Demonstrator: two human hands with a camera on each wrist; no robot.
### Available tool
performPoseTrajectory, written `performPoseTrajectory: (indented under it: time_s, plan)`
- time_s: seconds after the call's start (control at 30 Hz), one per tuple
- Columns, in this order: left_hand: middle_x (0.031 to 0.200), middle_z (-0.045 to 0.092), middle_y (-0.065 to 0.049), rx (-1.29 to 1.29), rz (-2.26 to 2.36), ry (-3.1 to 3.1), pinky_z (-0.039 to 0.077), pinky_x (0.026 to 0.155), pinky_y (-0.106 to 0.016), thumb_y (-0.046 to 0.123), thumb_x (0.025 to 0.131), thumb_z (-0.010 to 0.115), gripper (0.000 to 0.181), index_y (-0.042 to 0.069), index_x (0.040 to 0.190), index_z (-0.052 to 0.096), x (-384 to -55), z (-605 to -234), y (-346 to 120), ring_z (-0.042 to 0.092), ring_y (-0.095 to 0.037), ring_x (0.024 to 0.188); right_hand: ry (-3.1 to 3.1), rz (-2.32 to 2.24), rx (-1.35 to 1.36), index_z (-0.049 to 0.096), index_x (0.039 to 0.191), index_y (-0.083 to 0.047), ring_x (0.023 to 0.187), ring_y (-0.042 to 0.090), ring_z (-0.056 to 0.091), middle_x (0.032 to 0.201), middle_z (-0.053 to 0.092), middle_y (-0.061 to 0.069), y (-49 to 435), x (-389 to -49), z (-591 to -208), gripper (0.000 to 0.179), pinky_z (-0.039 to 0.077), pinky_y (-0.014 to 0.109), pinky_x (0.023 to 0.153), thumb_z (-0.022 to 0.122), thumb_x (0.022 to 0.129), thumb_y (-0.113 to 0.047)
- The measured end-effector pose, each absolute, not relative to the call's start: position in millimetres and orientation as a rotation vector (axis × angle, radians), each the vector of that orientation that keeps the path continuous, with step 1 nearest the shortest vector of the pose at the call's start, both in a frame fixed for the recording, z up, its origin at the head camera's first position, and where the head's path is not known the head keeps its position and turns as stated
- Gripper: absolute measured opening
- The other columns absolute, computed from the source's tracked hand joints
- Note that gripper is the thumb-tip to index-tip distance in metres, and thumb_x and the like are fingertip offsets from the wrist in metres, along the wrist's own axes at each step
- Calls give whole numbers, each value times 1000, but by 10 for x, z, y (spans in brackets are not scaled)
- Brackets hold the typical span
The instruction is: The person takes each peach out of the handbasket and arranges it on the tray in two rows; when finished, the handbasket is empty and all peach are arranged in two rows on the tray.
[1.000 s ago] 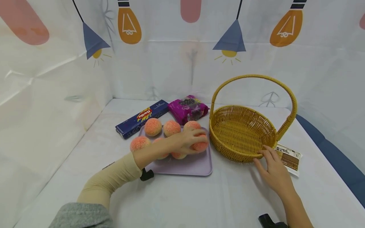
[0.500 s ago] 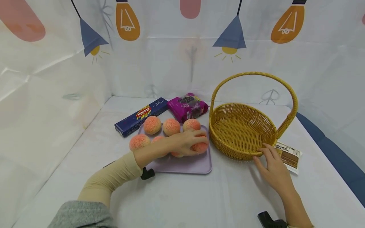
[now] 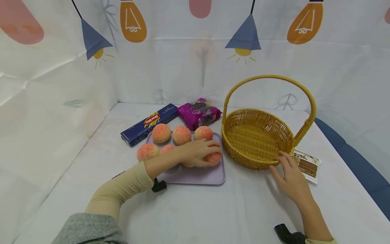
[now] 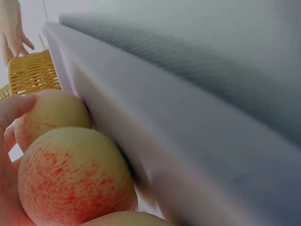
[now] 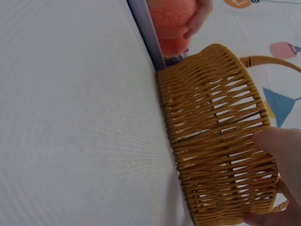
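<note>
In the head view my left hand (image 3: 198, 152) reaches across a lilac tray (image 3: 195, 178) and grips a pink-and-cream peach (image 3: 214, 158) at the tray's right side. The fingers curl over this peach, which appears in the left wrist view as the farther peach (image 4: 54, 113). Several more peaches sit on the tray, some partly covered by the left hand and forearm. My right hand (image 3: 292, 183) holds the near rim of a round wicker basket (image 3: 256, 135) with a tall arched handle. In the right wrist view, the thumb and a finger straddle the basket's rim.
Behind the tray lie a dark blue Barilla spaghetti box (image 3: 149, 124) and a purple snack bag (image 3: 199, 113). A small white-and-brown packet (image 3: 307, 166) lies right of the basket, partly behind the right hand. The white table (image 3: 195, 217) meets a printed cloth at the back.
The head view has shifted slightly, so everything sits a little higher and farther left in it. Both hands keep their places on the peach and the basket.
</note>
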State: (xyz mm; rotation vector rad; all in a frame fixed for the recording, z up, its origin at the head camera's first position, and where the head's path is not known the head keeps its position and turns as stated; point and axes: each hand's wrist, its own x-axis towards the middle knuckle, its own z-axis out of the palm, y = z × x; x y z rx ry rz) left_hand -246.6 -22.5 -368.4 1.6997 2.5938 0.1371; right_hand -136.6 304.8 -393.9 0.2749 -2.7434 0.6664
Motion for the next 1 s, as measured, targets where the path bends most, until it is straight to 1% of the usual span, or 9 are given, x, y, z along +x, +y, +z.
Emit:
performPoseTrajectory:
  time_s: [0.2,0.4,0.57,0.63,0.8,0.9,1.0]
  plan:
    - [132,44,-1,1572,166,2573,34,97,-33,53,88,48,53,26,134,43,-2480,-3677,-219,44,-15,114,-2755,667,263,47,120,4,121,47,32,136,34,24,3048,-1356,-3935,42,30,62,89,52,93,-28]
    - [134,42,-3,1527,149,2574,32,99,-36,54,88,48,59,24,137,40,-2459,-3652,-235,41,-17,118,-2749,670,276,46,120,5,121,47,32,135,33,25,3048,-1359,-3942,42,29,62,89,52,93,-27]
    - [138,37,-4,1424,192,2587,33,100,-36,55,87,49,63,23,140,36,-2439,-3609,-296,36,-16,124,-2750,677,280,46,120,4,121,47,32,135,33,25,3053,-1354,-3941,42,29,62,90,51,93,-28]
    - [138,37,-5,1376,221,2604,35,98,-36,54,87,49,64,22,140,36,-2435,-3589,-328,35,-16,124,-2753,678,275,46,121,4,121,47,31,135,33,25,3058,-1344,-3937,43,28,62,90,51,93,-28]
    - [136,41,-2,1316,262,2713,38,95,-36,49,88,52,56,21,136,43,-2447,-3568,-447,41,-18,119,-2762,669,253,45,125,5,123,48,29,138,30,25,3055,-1326,-3916,45,27,63,92,50,94,-28]
    - [136,42,-3,1297,280,2825,33,99,-40,42,89,54,50,19,133,47,-2442,-3556,-563,40,-21,122,-2758,619,203,46,125,5,124,48,26,139,29,27,3018,-1301,-3883,46,23,62,95,50,93,-28]
    - [140,39,-6,1269,288,2960,24,104,-45,37,89,55,49,16,133,47,-2411,-3538,-676,31,-27,129,-2680,545,135,54,116,5,125,48,27,135,34,28,2965,-1267,-3826,39,20,58,100,54,91,-25]
